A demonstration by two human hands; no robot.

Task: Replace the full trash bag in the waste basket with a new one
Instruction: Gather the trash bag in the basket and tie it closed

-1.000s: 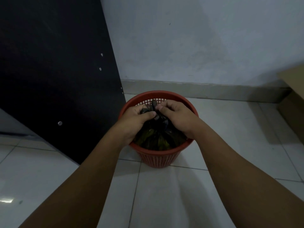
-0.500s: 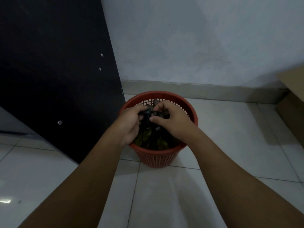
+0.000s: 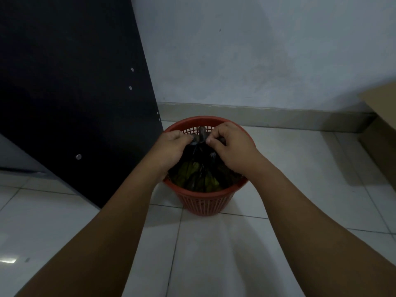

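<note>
Right hand [image 3: 231,146] regripped trash bag [image 3: 199,174], dark panel [image 3: 75,93] beside basket [image 3: 205,203]

Seen from my console: a perforated red plastic waste basket [image 3: 203,203], a thin, crinkled, faintly shiny black plastic trash bag [image 3: 203,159], glossy white floor tiles [image 3: 214,254], a matt black panel [image 3: 64,82].

The hands [image 3: 232,150] hide the trash bag [image 3: 199,179] neck; the box [image 3: 383,125] is cropped.
</note>
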